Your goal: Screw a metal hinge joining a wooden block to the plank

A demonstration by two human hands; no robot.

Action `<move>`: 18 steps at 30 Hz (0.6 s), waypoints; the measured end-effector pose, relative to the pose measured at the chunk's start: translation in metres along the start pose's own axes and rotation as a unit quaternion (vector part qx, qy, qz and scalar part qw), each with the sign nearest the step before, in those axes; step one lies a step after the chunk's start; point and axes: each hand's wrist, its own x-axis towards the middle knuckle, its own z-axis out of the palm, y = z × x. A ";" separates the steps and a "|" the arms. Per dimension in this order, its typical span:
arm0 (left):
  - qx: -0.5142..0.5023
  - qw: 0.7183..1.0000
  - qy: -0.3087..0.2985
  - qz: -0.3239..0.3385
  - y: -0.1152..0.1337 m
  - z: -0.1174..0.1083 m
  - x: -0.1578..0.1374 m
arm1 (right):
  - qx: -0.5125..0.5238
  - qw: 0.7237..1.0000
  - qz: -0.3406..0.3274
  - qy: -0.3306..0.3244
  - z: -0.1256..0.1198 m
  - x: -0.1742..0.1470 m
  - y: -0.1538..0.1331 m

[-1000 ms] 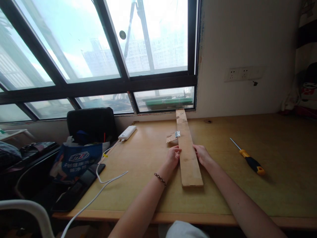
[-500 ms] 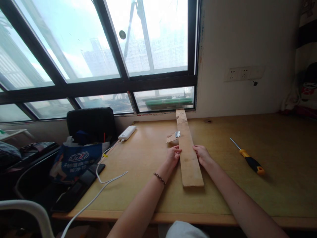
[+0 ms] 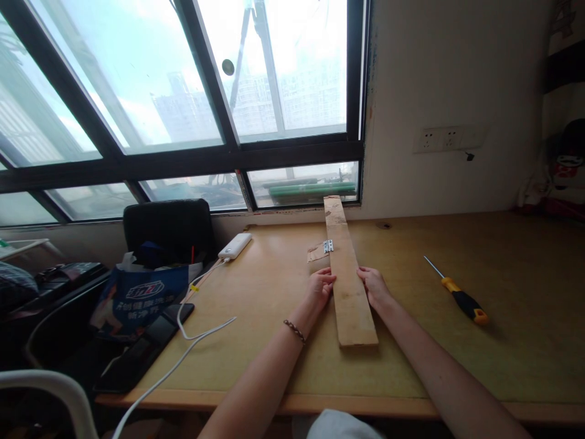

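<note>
A long wooden board [image 3: 350, 286] runs away from me over the table, its far end near the window. My left hand [image 3: 321, 288] grips its left edge, fingers curled against the wood. On the opposite edge, my right hand [image 3: 373, 285] holds the board, with some fingers hidden beneath it. A small metal hinge [image 3: 328, 246] sits on the board's left edge and joins it to a short wooden piece [image 3: 317, 253] that sticks out leftward. To the right lies a screwdriver [image 3: 462, 299] with a yellow and black handle.
On the table [image 3: 274, 341], a white power bank [image 3: 234, 246] with a white cable [image 3: 183, 350] lies to the left. Beyond the left edge stand a black chair [image 3: 167, 228] and a blue bag [image 3: 144, 299]. A window [image 3: 292, 146] and wall sockets [image 3: 450, 139] are behind.
The board's far end has risen slightly, and its near end has shifted a little toward me and to the right. Both hands keep their hold.
</note>
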 end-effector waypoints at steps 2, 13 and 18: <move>-0.001 1.000 -0.006 0.011 0.000 0.000 0.000 | 0.002 1.000 -0.006 0.003 0.000 -0.001 -0.001; 0.025 0.996 -0.054 0.060 0.005 0.005 -0.010 | -0.020 0.997 -0.072 0.008 0.001 -0.008 -0.010; 0.013 0.994 -0.078 0.079 0.004 0.012 -0.017 | -0.010 0.997 -0.079 0.004 -0.004 -0.015 -0.017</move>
